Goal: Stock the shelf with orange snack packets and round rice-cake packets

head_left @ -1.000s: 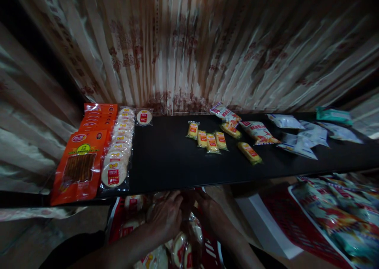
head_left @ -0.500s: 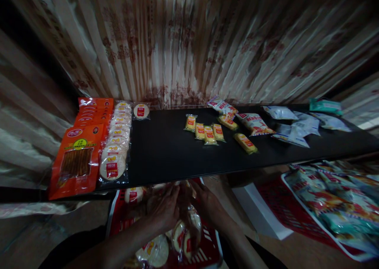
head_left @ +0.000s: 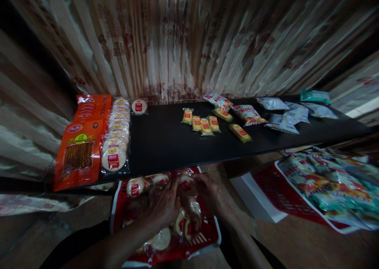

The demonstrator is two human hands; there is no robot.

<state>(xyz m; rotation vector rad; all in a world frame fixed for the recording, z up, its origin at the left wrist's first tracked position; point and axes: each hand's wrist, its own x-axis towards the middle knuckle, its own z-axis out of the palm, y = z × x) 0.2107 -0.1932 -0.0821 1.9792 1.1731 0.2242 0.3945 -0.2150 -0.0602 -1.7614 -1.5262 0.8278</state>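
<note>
A red basket [head_left: 116, 205] with a pale rim holds several round white rice crackers in clear wrappers. At its far side, a wrapped rice cracker [head_left: 186, 184] with a red label sits between my two hands. My left hand [head_left: 166, 206] reaches over the basket, its fingers closed at the left edge of this packet. From the other side, my right hand [head_left: 211, 193] has its fingers bent onto the packet's right edge. Dim light and the hands themselves hide the exact fingertip contact. Another wrapped rice cracker [head_left: 135, 187] lies at the basket's far left corner.
Behind the basket runs a black shelf [head_left: 156, 146]. An overlapping row of rice crackers [head_left: 115, 154] lies beside orange snack bags [head_left: 78, 154]. Small yellow cakes [head_left: 206, 126] and white bags [head_left: 296, 114] lie farther right. A second red basket [head_left: 269, 186] is full of bags.
The camera view has shifted slightly, so the shelf appears higher and a little left. The rice cracker between my hands now shows more clearly. Both hands stay over the basket.
</note>
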